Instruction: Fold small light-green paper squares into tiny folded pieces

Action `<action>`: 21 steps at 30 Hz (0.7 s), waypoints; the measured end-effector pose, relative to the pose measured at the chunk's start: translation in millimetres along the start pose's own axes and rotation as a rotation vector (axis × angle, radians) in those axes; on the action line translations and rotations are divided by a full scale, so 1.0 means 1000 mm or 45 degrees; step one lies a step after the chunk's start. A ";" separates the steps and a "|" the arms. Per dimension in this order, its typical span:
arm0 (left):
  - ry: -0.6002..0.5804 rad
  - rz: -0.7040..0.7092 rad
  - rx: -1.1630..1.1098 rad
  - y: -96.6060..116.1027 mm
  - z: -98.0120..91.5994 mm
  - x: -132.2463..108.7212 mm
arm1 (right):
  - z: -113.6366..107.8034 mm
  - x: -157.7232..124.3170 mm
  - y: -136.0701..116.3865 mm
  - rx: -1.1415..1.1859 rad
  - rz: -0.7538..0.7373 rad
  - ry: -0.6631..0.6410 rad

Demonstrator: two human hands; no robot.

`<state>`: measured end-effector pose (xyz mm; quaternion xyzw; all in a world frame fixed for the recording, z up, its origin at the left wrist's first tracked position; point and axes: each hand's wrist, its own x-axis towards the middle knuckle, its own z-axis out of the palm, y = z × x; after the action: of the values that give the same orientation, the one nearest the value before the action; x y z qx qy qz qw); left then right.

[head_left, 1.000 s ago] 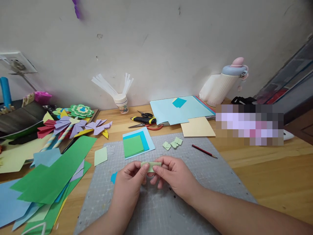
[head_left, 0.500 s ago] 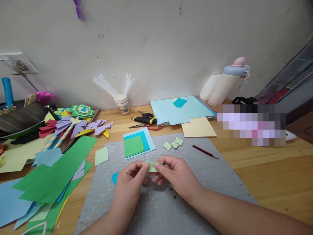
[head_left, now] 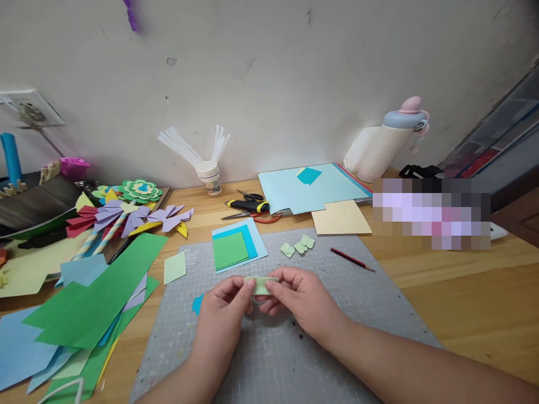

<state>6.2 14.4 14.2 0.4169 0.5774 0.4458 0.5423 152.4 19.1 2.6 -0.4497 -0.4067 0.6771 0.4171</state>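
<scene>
A small piece of pale green paper (head_left: pixel 261 286), folded into a narrow strip, is held above the grey cutting mat (head_left: pixel 332 365). My left hand (head_left: pixel 227 308) pinches its left end between thumb and fingers. At the right end, my right hand (head_left: pixel 303 297) grips it the same way, thumb on the near face. Just beyond my hands lie small folded pale green pieces (head_left: pixel 304 243) and a stack of green and blue paper squares (head_left: pixel 231 249). A flat pale green sheet (head_left: pixel 174 267) rests at the mat's left edge. Partly hidden behind my left hand is a blue scrap (head_left: pixel 197 304).
A pencil (head_left: pixel 352 260) lies right of the folded pieces. Scissors (head_left: pixel 250 195) and a yellow-black cutter (head_left: pixel 248 206) sit behind the mat. Green paper sheets (head_left: pixel 101 292) and paper flowers (head_left: pixel 122 219) crowd the left. Paper cups (head_left: pixel 209 178) and a bottle (head_left: pixel 387 146) stand by the wall.
Both hands keep the same pinch on the pale green paper, with barely any movement. The whole view has shifted very slightly.
</scene>
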 end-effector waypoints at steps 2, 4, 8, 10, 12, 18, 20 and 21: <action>0.006 -0.004 -0.021 -0.001 0.000 0.000 | 0.000 0.000 0.000 -0.004 0.004 0.002; 0.007 -0.002 -0.026 -0.001 0.000 0.000 | 0.000 0.000 0.000 -0.003 0.009 0.002; 0.015 0.004 -0.012 -0.001 0.000 -0.001 | 0.001 0.001 0.001 0.014 0.015 -0.011; 0.019 0.008 -0.015 -0.001 0.000 -0.001 | 0.001 0.002 0.001 0.018 0.017 -0.014; 0.016 0.006 -0.021 0.000 0.000 0.000 | 0.001 0.002 0.001 0.021 0.016 -0.013; -0.012 0.025 -0.022 0.000 0.001 -0.001 | 0.000 0.001 0.001 0.018 0.017 -0.032; -0.062 0.051 -0.037 0.000 0.002 -0.002 | 0.000 0.000 0.000 0.010 -0.001 -0.057; -0.087 0.053 -0.042 0.000 0.002 -0.002 | 0.000 0.000 0.000 0.005 -0.010 -0.070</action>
<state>8.6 12.1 14.4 0.4349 0.5424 0.4519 0.5590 152.3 19.0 2.6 -0.4284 -0.4184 0.6884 0.4093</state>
